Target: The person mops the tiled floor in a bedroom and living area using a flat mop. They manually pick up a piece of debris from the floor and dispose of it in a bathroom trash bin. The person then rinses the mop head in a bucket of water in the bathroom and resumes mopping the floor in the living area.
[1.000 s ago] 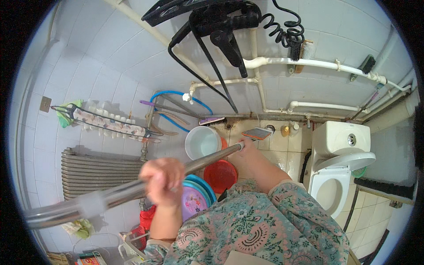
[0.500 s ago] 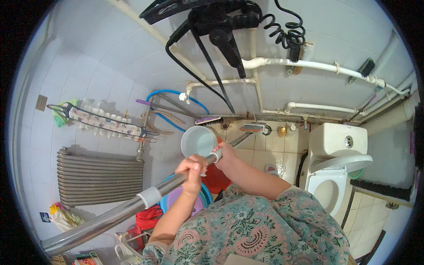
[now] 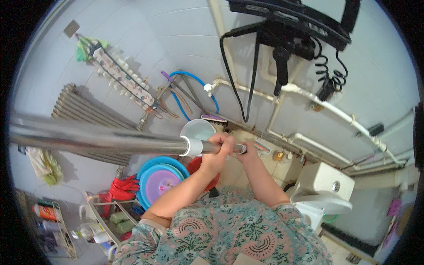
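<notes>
Both my hands are closed around a long shiny metal pole (image 3: 110,140) with white plastic collars. My left hand (image 3: 216,157) wraps it just past the larger collar. My right hand (image 3: 250,154) grips farther along, beside the smaller collar, its fingers partly hidden. The thick end of the pole reaches out to the left, and the far end is hidden behind my right hand. Behind my hands stands a white bucket (image 3: 189,128) with what looks like water in it. A red basin (image 3: 211,182) shows below my left wrist.
Blue and purple basins (image 3: 159,183) lie left of my left forearm. A radiator (image 3: 84,119) and a narrow hanging organizer (image 3: 119,77) line the left wall. White pipes (image 3: 327,106) and black shower equipment (image 3: 287,37) occupy the far wall. A toilet (image 3: 322,185) stands right, a rack (image 3: 95,212) lower left.
The view has turned, shifting the room's fixtures in the picture. The pole now lies closer to level, and my hands appear farther right, still gripping it.
</notes>
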Demonstrator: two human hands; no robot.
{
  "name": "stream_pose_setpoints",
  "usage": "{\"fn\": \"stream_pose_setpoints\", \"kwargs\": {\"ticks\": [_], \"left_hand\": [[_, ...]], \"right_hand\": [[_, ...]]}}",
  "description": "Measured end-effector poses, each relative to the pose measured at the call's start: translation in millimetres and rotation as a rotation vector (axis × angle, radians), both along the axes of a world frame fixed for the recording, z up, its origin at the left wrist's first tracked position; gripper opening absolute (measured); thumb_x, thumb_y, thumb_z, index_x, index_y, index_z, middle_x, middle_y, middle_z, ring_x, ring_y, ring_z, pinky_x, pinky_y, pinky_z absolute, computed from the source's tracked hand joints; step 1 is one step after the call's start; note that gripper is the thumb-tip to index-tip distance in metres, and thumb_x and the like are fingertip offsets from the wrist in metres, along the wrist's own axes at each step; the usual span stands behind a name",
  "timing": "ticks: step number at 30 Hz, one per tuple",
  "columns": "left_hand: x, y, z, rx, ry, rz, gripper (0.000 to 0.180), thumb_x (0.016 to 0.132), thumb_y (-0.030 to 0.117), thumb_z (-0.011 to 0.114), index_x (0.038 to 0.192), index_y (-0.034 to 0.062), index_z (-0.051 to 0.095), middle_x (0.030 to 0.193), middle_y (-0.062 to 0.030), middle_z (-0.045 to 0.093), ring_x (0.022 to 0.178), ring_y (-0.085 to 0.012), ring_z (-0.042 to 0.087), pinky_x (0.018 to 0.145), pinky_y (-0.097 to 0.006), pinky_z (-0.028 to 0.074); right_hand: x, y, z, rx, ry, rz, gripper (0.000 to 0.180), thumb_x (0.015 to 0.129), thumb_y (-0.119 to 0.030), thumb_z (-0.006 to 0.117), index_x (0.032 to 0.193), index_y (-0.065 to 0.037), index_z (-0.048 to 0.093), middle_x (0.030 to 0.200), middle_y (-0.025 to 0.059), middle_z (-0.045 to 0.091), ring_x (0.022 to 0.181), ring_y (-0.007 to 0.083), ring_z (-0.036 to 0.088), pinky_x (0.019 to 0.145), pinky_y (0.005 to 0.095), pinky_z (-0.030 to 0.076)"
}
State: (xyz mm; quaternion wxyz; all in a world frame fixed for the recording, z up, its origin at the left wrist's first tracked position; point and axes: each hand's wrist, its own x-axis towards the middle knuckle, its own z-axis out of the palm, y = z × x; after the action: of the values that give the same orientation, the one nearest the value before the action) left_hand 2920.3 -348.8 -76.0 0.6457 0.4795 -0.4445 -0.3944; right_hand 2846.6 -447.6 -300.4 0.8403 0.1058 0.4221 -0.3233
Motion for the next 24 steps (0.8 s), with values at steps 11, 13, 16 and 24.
{"fn": "stream_pose_setpoints", "kwargs": {"ticks": [11, 13, 16, 24], "left_hand": [[8.2, -13.9, 107.9, 0.029, 0.016, 0.112, 0.026, 0.085, 0.013, 0.055, 0.063, 0.0091, 0.041, 0.056, 0.0008, 0.045, 0.049, -0.0087, 0.040, 0.053, -0.026, 0.038], [6.5, -21.7, 62.8, 0.077, 0.004, 0.161, 0.025, 0.084, 0.015, 0.056, 0.063, 0.0089, 0.044, 0.056, 0.0011, 0.046, 0.051, -0.0078, 0.042, 0.052, -0.025, 0.037], [2.0, -23.4, 25.5, 0.058, -0.072, 0.144, 0.023, 0.084, 0.017, 0.058, 0.065, 0.0078, 0.048, 0.058, 0.0017, 0.048, 0.054, -0.0064, 0.043, 0.051, -0.024, 0.036], [-0.5, -31.3, 27.3, 0.053, -0.021, 0.130, 0.026, 0.083, 0.019, 0.059, 0.062, 0.0073, 0.048, 0.054, 0.0024, 0.048, 0.051, -0.0053, 0.044, 0.049, -0.024, 0.036]], "right_hand": [[5.3, 0.1, 24.1, 0.051, -0.062, -0.049, 0.016, 0.085, -0.010, 0.040, 0.093, 0.000, 0.049, 0.088, 0.0111, 0.059, 0.079, 0.0224, 0.061, 0.071, 0.0352, 0.053], [10.5, -2.4, 27.8, -0.003, -0.177, -0.009, 0.019, 0.085, -0.009, 0.038, 0.096, 0.002, 0.049, 0.090, 0.0124, 0.059, 0.081, 0.0227, 0.061, 0.074, 0.0360, 0.053], [11.3, 2.1, 68.5, -0.052, -0.239, 0.073, 0.022, 0.086, -0.007, 0.035, 0.100, 0.003, 0.048, 0.093, 0.0135, 0.060, 0.082, 0.0223, 0.061, 0.074, 0.0354, 0.053], [-2.9, -0.7, 113.9, -0.146, -0.067, 0.138, 0.020, 0.091, -0.013, 0.036, 0.099, -0.003, 0.052, 0.091, 0.0083, 0.062, 0.081, 0.0200, 0.062, 0.069, 0.0332, 0.054]]}}
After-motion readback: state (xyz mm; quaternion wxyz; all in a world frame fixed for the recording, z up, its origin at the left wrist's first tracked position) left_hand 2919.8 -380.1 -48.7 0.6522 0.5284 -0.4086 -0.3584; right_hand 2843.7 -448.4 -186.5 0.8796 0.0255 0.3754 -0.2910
